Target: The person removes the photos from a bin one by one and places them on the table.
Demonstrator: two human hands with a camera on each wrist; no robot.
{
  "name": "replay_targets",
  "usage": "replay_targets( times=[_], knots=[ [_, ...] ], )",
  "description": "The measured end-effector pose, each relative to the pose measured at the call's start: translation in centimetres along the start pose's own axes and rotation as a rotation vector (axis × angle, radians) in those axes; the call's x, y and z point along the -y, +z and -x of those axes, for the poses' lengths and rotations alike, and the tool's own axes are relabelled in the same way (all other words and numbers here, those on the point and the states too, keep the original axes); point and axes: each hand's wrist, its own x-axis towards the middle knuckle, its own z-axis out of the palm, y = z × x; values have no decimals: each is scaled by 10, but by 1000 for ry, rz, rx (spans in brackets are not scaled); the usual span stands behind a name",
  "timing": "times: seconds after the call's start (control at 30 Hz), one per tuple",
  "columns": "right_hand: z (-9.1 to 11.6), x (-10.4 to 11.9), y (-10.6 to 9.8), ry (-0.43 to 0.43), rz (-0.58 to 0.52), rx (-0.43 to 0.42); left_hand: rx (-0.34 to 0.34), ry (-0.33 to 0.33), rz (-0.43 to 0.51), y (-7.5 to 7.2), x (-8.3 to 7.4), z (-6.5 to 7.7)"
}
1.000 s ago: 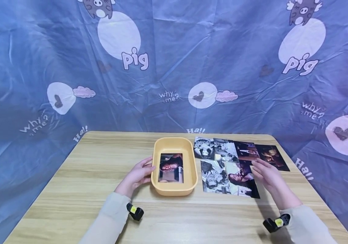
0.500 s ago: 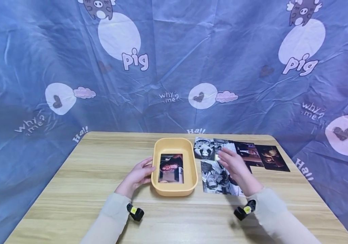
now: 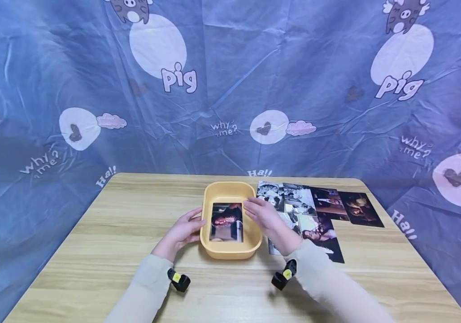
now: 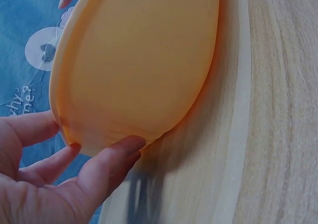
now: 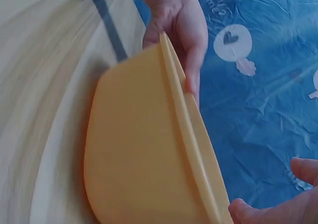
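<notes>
A shallow yellow plastic tray (image 3: 231,255) stands on the table, one colour photo (image 3: 226,223) lying face up on its floor. My left hand (image 3: 184,231) grips the tray's left side. In the left wrist view, its thumb (image 4: 126,147) lies along the outer wall while the fingers reach the rim. My right hand (image 3: 270,220) hovers over the right rim, fingers extended towards the photo inside and holding nothing. Its fingertips show beside the rim in the right wrist view. Under and beyond that wrist lie several loose photos, partly hidden by the hand.
Right of the tray, black-and-white photos (image 3: 298,199) sit beside colour ones, including a photo (image 3: 321,235) near the front and a dark photo (image 3: 361,209) at the far right. Behind the wooden table (image 3: 133,197) hangs a blue printed curtain (image 3: 230,89).
My right hand has swept left from above the photos at right to the tray's right rim, uncovering the front colour photo. The left hand and tray have stayed put.
</notes>
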Motion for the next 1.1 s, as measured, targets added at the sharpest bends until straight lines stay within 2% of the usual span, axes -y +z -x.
replay_targets(
  times=[0.23,0.43,0.67,0.87,0.97,1.1],
  knots=[
    [-10,-16,18,81,75,-22,9,8,1,-1,0,0],
    [-16,-29,22,98,88,-38,17,12,6,-1,-1,1],
    [-17,-34,27,152,120,-103,15,-1,8,0,-2,1],
    [-22,-37,28,136,157,-137,18,5,11,-1,-2,0],
    [-34,-50,19,75,167,-106,15,-1,15,-1,-2,0],
    [-34,-51,19,20,164,-93,15,-5,17,-2,-2,-1]
  ],
)
